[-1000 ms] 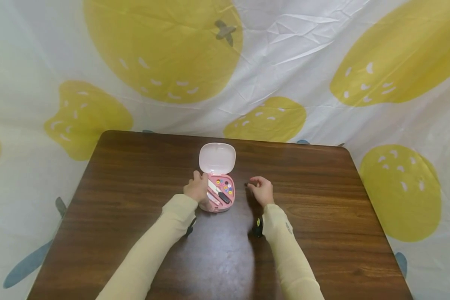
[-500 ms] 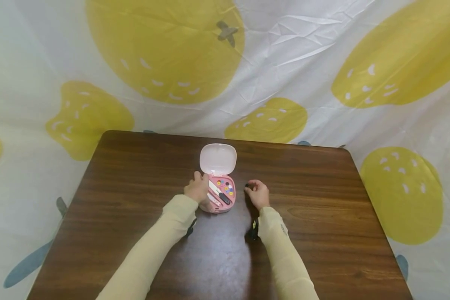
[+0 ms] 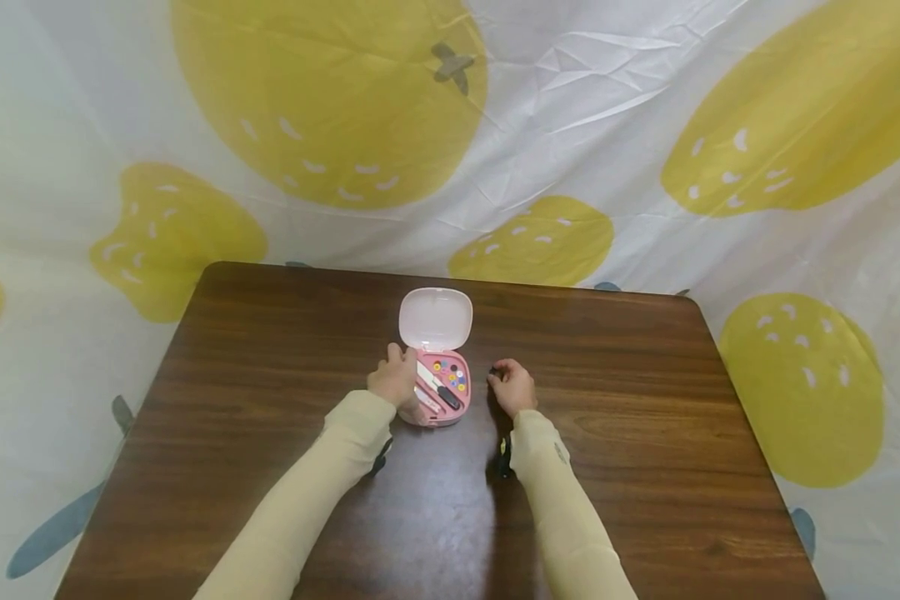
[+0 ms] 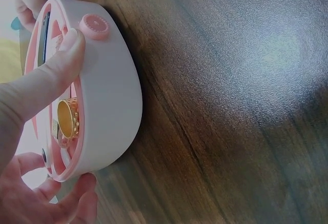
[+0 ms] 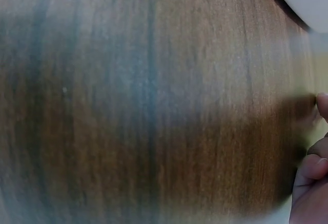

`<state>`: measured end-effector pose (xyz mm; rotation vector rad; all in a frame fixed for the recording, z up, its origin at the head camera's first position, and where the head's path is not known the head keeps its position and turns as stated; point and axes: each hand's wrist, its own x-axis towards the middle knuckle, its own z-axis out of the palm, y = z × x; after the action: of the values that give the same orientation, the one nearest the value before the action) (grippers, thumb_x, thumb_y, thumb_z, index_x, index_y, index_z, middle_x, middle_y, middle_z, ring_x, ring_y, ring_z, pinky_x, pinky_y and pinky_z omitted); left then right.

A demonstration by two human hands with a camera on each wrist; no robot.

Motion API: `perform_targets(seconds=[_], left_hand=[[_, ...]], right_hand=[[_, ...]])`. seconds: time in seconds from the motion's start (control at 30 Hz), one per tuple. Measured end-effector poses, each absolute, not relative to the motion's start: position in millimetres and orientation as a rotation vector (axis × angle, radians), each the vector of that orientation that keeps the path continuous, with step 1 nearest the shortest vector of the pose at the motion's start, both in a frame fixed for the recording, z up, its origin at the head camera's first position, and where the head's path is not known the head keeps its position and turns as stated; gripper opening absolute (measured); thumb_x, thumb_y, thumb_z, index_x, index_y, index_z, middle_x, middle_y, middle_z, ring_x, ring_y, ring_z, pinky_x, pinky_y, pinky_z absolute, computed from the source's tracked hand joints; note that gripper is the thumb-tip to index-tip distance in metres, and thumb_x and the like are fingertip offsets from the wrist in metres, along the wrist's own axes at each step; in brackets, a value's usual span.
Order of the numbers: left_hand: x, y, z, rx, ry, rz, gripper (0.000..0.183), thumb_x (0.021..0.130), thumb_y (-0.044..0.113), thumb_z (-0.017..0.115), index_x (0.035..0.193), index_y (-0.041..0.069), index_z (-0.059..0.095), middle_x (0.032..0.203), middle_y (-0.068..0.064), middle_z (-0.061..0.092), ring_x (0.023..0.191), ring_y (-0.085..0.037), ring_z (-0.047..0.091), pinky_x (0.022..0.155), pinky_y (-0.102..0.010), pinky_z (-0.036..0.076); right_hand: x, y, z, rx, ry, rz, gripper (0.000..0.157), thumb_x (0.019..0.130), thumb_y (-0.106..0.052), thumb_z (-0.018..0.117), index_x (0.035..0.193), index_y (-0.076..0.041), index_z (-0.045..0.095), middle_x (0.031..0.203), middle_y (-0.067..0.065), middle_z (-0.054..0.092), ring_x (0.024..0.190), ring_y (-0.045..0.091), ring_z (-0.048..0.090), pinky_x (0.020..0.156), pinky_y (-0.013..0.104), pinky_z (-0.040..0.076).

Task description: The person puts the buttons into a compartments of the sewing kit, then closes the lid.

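A pink sewing kit box (image 3: 456, 417) stands on the table with its white lid (image 3: 436, 318) raised at the back. My left hand (image 3: 395, 375) grips the box's left side; in the left wrist view the thumb lies over the pink rim and the fingers curl at the other end. Inside are colourful buttons (image 3: 457, 373), a black-handled tool (image 3: 448, 397) and a gold thimble (image 4: 68, 118). To the right of the box, my right hand (image 3: 514, 390) pinches a small dark thing (image 3: 492, 371), too small to identify. The right wrist view shows only part of that hand.
The brown wooden table (image 3: 645, 467) reaches back to a hanging cloth (image 3: 330, 237) printed with yellow lemons. A round pink knob (image 4: 95, 26) sticks out from the box's front wall. Glare lies on the tabletop before the box.
My right hand has shifted a little left towards the box, still with the small dark thing at its fingertips. The left hand and the box have stayed in place.
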<state>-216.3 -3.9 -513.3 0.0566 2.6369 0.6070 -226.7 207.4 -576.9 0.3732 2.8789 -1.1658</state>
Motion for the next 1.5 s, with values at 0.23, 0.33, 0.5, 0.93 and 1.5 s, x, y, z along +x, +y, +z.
perform_targets(seconds=[0.23,0.33,0.5,0.93,1.5], left_hand=[[-215.2,-3.6,-511.5,0.063,2.641,0.608,0.107,0.045,0.025,0.09,0.133,0.008,0.031,0.124,-0.016,0.029,0.107,-0.033,0.044,0.085,-0.047,0.043],[-215.6,-4.0,-513.1,0.069,2.65,0.601,0.107,0.045,0.026,0.09,0.133,0.008,0.031,0.124,-0.016,0.029,0.106,-0.033,0.044,0.084,-0.047,0.043],[-216.2,-4.6,-514.7,0.071,2.657,0.612,0.107,0.045,0.025,0.091,0.132,0.007,0.032,0.122,-0.016,0.03,0.105,-0.034,0.045,0.084,-0.048,0.043],[-215.2,-4.1,-513.4,0.059,2.647,0.614,0.104,0.048,0.024,0.09,0.132,0.007,0.031,0.121,-0.015,0.03,0.101,-0.031,0.045,0.083,-0.045,0.044],[-215.8,-4.4,-511.3,0.058,2.63,0.613,0.108,0.048,0.024,0.09,0.135,0.008,0.029,0.125,-0.016,0.027,0.102,-0.031,0.044,0.084,-0.046,0.043]], right_hand=[[-228.4,207.0,-579.1,0.445,2.855,-1.126,0.017,0.082,-0.019,0.063,0.096,-0.012,0.062,0.065,-0.002,0.046,0.061,0.017,0.046,0.052,0.029,0.031],[-229.0,206.9,-579.6,0.449,2.852,-1.109,0.016,0.082,-0.02,0.063,0.096,-0.012,0.061,0.066,-0.002,0.046,0.061,0.017,0.047,0.053,0.029,0.031],[-228.9,206.3,-578.0,0.454,2.845,-1.096,0.015,0.082,-0.02,0.063,0.094,-0.012,0.06,0.066,-0.001,0.046,0.062,0.017,0.047,0.053,0.029,0.031],[-229.2,205.6,-572.3,0.451,2.833,-1.071,0.011,0.082,-0.02,0.063,0.085,-0.009,0.063,0.066,-0.003,0.047,0.064,0.017,0.048,0.053,0.028,0.033],[-232.7,190.8,-572.2,0.063,2.811,-1.15,0.024,0.079,-0.013,0.067,0.102,-0.008,0.066,0.063,-0.001,0.046,0.059,0.012,0.042,0.052,0.024,0.031]])
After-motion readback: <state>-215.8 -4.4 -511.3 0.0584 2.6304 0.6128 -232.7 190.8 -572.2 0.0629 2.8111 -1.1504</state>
